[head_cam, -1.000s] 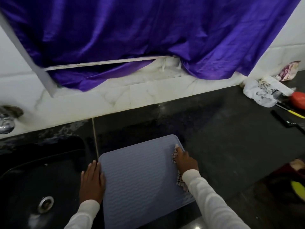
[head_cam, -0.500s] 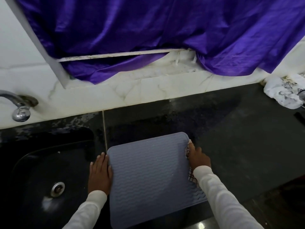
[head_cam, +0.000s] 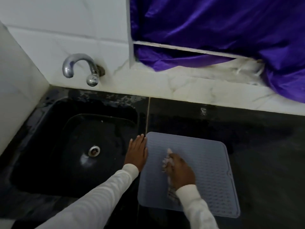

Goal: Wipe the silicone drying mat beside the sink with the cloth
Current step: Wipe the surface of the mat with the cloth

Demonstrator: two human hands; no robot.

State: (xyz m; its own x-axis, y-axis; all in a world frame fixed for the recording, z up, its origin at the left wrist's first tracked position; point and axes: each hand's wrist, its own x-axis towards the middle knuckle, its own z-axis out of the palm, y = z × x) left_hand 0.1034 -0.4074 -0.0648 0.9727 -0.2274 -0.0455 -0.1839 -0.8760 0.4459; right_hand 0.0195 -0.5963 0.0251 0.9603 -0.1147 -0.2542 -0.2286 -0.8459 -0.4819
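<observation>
Your left hand lies flat along the silicone drying mat's nine-o'clock edge; your right hand grips the cloth mid-mat, bare mat toward three o'clock.

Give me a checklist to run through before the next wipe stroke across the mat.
1. Cloth gripped by the right hand: ok.
2. Cloth in contact with the drying mat: ok.
3. Left hand flat at the mat's left edge, steadying it: ok.
4. Mat lying flat on the counter beside the sink: ok.
5. Mat's right side free of objects for the stroke: ok.
6. Dirt remaining on the mat: cannot tell.
</observation>
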